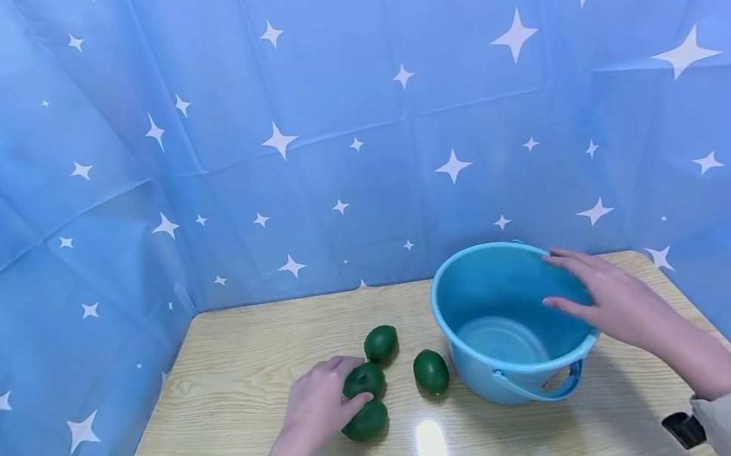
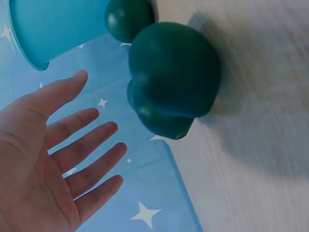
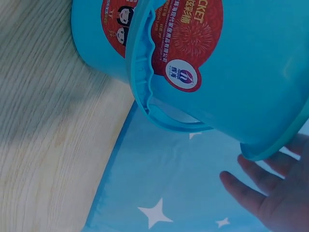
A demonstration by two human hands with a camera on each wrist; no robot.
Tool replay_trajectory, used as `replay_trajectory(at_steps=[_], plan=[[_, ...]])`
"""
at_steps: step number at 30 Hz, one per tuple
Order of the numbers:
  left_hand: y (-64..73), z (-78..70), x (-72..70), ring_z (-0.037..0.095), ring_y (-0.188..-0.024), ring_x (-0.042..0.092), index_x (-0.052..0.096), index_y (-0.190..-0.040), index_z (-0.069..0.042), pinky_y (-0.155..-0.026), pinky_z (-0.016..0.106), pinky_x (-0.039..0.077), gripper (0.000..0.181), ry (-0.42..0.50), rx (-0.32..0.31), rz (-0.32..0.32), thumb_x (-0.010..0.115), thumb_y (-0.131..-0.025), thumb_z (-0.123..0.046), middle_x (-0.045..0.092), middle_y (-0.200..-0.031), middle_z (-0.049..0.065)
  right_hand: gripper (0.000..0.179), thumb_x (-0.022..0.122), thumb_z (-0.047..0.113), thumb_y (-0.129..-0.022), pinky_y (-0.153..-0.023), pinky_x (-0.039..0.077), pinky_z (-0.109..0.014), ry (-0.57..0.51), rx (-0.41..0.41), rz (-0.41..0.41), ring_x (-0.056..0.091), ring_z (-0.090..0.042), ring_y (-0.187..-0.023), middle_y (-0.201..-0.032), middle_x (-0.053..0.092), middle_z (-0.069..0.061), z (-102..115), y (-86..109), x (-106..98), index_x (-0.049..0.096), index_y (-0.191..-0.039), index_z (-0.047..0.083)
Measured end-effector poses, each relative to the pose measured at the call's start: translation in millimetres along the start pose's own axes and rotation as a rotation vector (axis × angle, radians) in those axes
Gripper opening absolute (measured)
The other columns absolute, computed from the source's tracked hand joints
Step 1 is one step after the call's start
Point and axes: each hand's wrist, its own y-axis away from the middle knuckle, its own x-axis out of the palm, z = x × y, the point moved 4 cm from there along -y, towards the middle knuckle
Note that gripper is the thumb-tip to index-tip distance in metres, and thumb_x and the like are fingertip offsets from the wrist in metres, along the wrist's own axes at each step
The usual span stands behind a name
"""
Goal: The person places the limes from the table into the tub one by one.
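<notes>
Blue star-printed cloth (image 1: 331, 57) is hanging behind a pale wood-grain counter (image 1: 238, 365), where four glossy dark-green oval fruits (image 1: 431, 371) are lying near a round light-blue plastic bucket (image 1: 479, 381) that is standing upright, its handle (image 1: 571, 384) drooping on the near side. From here, the person's left grip (image 1: 321, 401) is hanging right beside the two nearest fruits, fingers loosely parted and clasping nothing; the right grip (image 1: 610, 297) is spreading over the bucket's right side, relaxed, though I can't tell whether it's touching.
</notes>
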Motion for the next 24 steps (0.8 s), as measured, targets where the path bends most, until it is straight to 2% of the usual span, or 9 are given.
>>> replay_trajectory(at_steps=[9,15,24], plan=[[10.4,0.0,10.3,0.024,-0.108,0.069,0.066,-0.128,-0.019,-0.077,0.039,0.062,0.051,0.019,0.009,0.008,0.078,-0.084,-0.043,0.070,-0.124,0.003,0.072,0.070,0.044,-0.092,-0.097,0.041,-0.075,-0.019,-0.001,-0.001,0.038,-0.056,-0.134,-0.154,0.037,-0.027,-0.4,2.2,3.7,0.046,-0.147,0.004],[15.0,-0.6,15.1,0.024,-0.106,0.070,0.066,-0.126,-0.020,-0.074,0.037,0.062,0.050,0.024,0.000,0.016,0.078,-0.083,-0.042,0.071,-0.122,0.004,0.075,0.069,0.048,-0.091,-0.097,0.040,-0.076,-0.025,0.002,0.003,0.037,-0.056,-0.135,-0.155,0.036,-0.027,-1.4,3.3,6.6,0.045,-0.147,0.004],[21.4,-1.1,19.5,0.026,-0.111,0.069,0.065,-0.129,-0.020,-0.080,0.041,0.062,0.052,0.025,-0.002,-0.001,0.079,-0.083,-0.042,0.068,-0.126,0.004,0.076,0.068,0.049,-0.092,-0.097,0.039,-0.077,-0.053,0.013,-0.011,0.035,-0.056,-0.136,-0.157,0.033,-0.027,0.6,4.9,8.5,0.043,-0.148,0.003]])
